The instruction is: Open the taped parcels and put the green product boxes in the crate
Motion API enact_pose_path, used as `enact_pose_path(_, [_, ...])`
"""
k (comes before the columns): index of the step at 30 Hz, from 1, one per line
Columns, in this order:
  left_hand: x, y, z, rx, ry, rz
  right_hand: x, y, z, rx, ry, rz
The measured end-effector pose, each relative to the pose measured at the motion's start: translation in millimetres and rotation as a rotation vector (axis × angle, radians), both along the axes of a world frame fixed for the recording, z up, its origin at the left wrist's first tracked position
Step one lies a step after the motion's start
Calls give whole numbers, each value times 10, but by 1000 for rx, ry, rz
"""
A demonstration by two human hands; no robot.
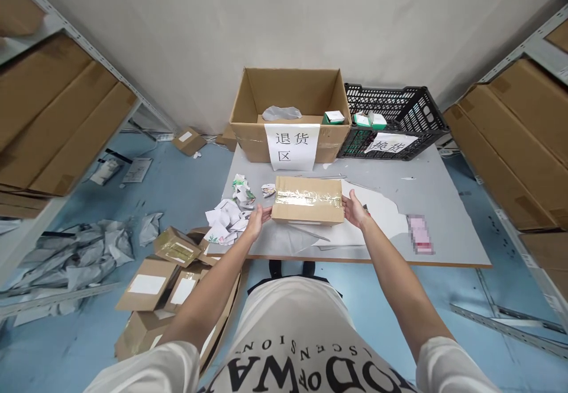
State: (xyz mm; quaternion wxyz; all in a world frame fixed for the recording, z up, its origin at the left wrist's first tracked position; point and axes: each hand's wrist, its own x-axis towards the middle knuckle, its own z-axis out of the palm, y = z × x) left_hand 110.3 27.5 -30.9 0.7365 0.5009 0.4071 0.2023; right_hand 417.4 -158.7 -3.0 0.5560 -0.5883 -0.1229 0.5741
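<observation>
A small brown cardboard parcel (307,199), sealed with clear tape across its top, lies on the grey table (444,227). My left hand (256,220) is at its left end with fingers spread, touching or nearly touching it. My right hand (354,209) presses against its right end. Both hands flank the parcel; it rests on the table over white and grey wrapping sheets (377,215).
A large open carton (288,115) with a white paper sign stands at the table's back, a black plastic crate (399,121) to its right. Torn paper scraps (228,215) lie left of the parcel. Small parcels (164,274) and grey bags (75,251) litter the blue floor at left. Shelves of cartons line both sides.
</observation>
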Motion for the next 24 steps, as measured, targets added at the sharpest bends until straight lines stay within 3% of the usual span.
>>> enact_pose_path(4, [16, 29, -147, 66, -45, 32, -192, -223, -263, 85, -36, -128])
enact_pose_path(8, [72, 15, -223, 42, -95, 35, -446, -470, -568, 65, -99, -334])
enact_pose_path(12, [124, -90, -269, -1, -139, -1, -693, -548, -759, 73, -93, -399])
enact_pose_path(19, [152, -193, -373, -2, -70, 30, -854, -424, -747, 66, -146, -431])
enact_pose_path(24, [119, -135, -205, 51, -64, 0, -838, -464, -592, 70, -190, -328])
